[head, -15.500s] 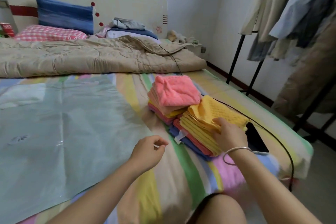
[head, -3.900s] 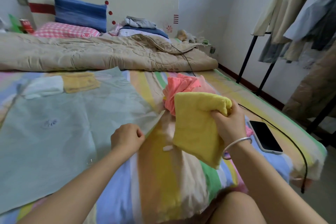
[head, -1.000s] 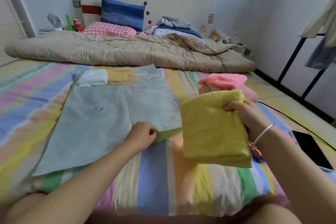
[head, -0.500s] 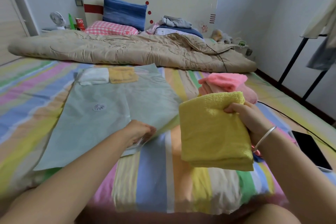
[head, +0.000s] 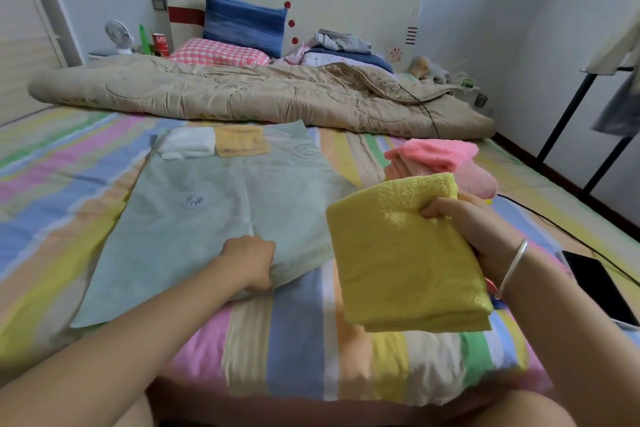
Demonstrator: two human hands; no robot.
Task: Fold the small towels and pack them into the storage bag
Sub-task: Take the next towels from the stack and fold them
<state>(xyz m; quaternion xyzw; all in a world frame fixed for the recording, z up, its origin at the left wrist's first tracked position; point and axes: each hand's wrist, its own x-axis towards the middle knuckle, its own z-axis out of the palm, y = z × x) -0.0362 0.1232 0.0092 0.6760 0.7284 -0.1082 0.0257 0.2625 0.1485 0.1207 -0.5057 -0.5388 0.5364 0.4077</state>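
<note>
A bed spread with a smooth sheet [head: 304,340] in broad pastel stripes fills the room, with a rumpled beige quilt [head: 242,94] of stitched, puffy fabric lying across it far beyond both hands. The right hand [head: 474,229], a thin metal bracelet [head: 514,263] on its wrist, is closed on the upper right corner of a folded yellow towel [head: 398,253], thumb on the front face and fingers behind. The towel is thick nubbly terry folded to a rough rectangle, and it hangs in the air below and left of that grip with its layered edges at the bottom. Just behind the grip sits a stack of pink towels [head: 436,159], fluffy and soft-cornered. To the left, the left hand [head: 251,262] has its fingers curled on the near edge of the storage bag [head: 214,218], a flat, pale green, translucent film sheet with faint creases and a round white valve [head: 193,200] beyond the knuckles. The film bulges up slightly just right of this hand. At the bag's far end, well away from the left hand, two folded towels show through the film side by side: a white towel [head: 187,147] and a second yellow towel [head: 242,144]. Right of the right wrist a dark glossy phone [head: 602,288] lies flat, and a thin black cable [head: 571,236] runs past it
</note>
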